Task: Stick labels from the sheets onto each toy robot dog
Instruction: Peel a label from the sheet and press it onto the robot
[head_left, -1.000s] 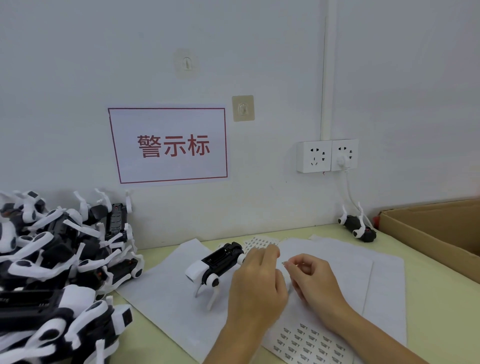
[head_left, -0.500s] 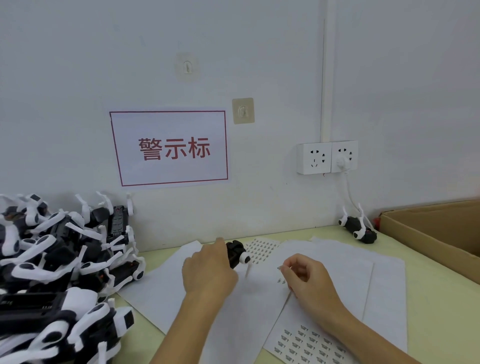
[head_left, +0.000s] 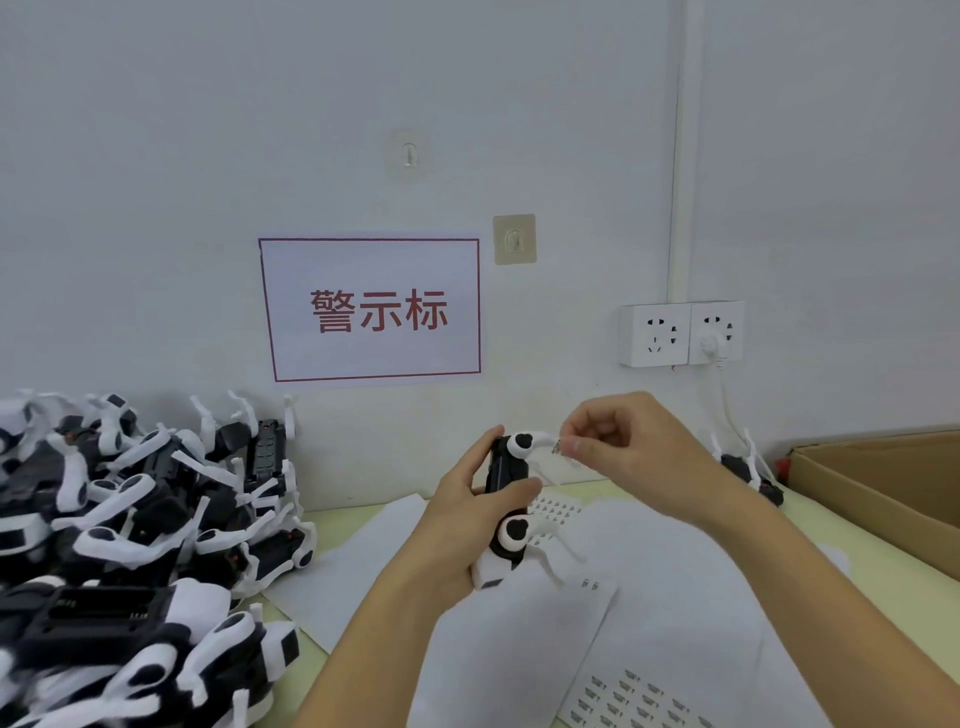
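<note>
Counter (head_left: 363, 525): pale green, spread with white paper below the two hands.
Pile of dogs (head_left: 130, 525): black-and-white toy robot dogs heaped well to the left of the left hand's fingers, against the wall; whether any carry labels cannot be told.
Label sheets (head_left: 639, 696): backing sheets with rows of small printed labels lie on the counter beneath and nearer than the right hand.
Toy robot dog (head_left: 506, 499): lifted clear of the counter and held roughly on end, legs pointing toward the right hand.
Left hand (head_left: 457, 530): fingers curled round the dog's body, thumb on its dark flank.
Right hand (head_left: 628, 452): thumb and forefinger pinched on a single label, other fingers loosely curled.
Label (head_left: 557, 448): small and pale, at the right fingertips, just beside the dog's upper white leg; contact cannot be told.
Step in hand: apparently bringing the peeled label to the dog.
Next move: likely needs the dog held steady while the label is laid flat and pressed down.
</note>
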